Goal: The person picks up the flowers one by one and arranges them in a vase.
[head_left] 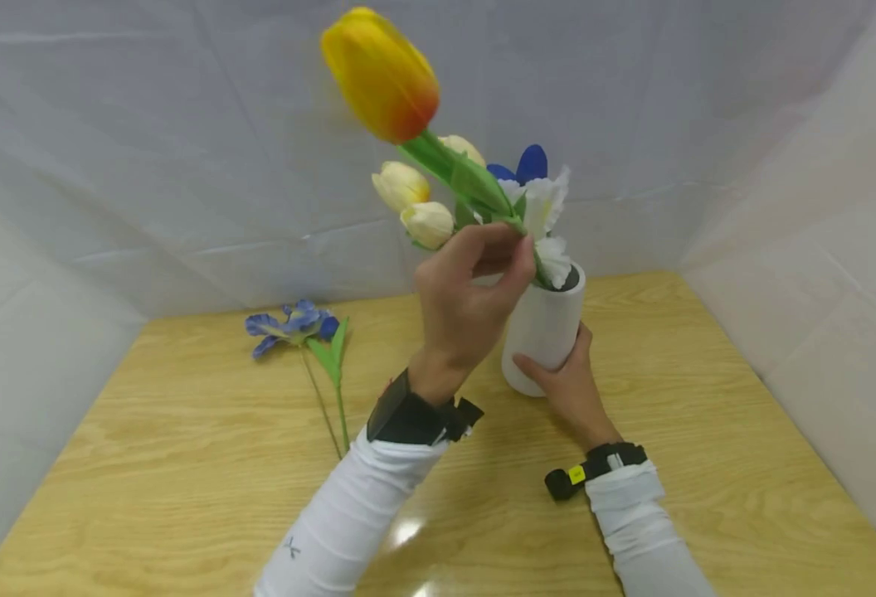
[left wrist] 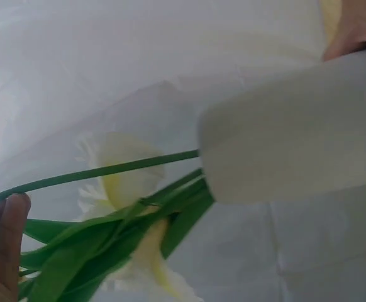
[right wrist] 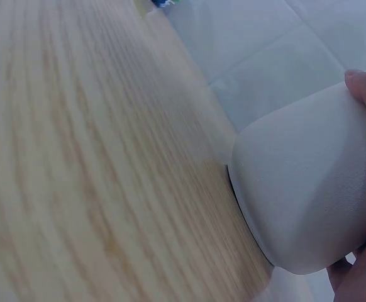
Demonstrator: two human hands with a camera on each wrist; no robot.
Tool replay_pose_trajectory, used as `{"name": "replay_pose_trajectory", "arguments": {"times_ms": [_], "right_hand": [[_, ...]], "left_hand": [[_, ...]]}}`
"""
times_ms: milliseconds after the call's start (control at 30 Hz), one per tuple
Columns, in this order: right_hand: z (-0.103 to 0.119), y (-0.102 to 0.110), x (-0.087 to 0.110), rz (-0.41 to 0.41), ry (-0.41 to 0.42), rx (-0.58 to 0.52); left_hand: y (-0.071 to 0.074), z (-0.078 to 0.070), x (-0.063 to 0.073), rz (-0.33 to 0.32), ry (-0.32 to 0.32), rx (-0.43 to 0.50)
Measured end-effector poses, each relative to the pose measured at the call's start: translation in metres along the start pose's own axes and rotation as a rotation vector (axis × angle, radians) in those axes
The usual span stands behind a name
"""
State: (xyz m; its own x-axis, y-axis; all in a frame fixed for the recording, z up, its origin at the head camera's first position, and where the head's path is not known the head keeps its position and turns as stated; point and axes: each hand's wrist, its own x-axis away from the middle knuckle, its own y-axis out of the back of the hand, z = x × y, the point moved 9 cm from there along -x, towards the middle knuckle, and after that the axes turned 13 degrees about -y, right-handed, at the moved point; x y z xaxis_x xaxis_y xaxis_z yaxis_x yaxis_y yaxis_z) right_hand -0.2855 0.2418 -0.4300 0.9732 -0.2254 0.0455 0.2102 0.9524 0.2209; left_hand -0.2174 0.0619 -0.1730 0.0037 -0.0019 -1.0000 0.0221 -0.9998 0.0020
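Observation:
My left hand [head_left: 464,307] pinches the green stem of a yellow-orange artificial tulip [head_left: 382,79] between thumb and fingers, above the mouth of a white vase [head_left: 538,332]. In the left wrist view the pinched stem [left wrist: 101,171] runs down into the vase opening beside other green stems and leaves. Around the lower side of the vase, my right hand [head_left: 574,394] has its thumb and fingers wrapped; the right wrist view shows the vase base [right wrist: 283,189] at the tabletop. Cream tulips [head_left: 429,224], a white ruffled flower [head_left: 545,203] and a blue-petalled one [head_left: 532,163] stand in the vase.
On the wooden table [head_left: 184,464], left of my left arm, lie a blue-purple flower [head_left: 292,325] and a green leafy stem with a blue bud [head_left: 329,328]. Pale sheeting [head_left: 184,166] hangs behind the table and at both sides.

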Motion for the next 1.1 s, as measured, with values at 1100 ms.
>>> {"name": "replay_pose_trajectory", "arguments": {"times_ms": [1100], "right_hand": [[0.001,0.000,0.001,0.014,0.037,-0.010]], "left_hand": [[-0.047,0.062,0.087,0.415,0.522,-0.283]]}}
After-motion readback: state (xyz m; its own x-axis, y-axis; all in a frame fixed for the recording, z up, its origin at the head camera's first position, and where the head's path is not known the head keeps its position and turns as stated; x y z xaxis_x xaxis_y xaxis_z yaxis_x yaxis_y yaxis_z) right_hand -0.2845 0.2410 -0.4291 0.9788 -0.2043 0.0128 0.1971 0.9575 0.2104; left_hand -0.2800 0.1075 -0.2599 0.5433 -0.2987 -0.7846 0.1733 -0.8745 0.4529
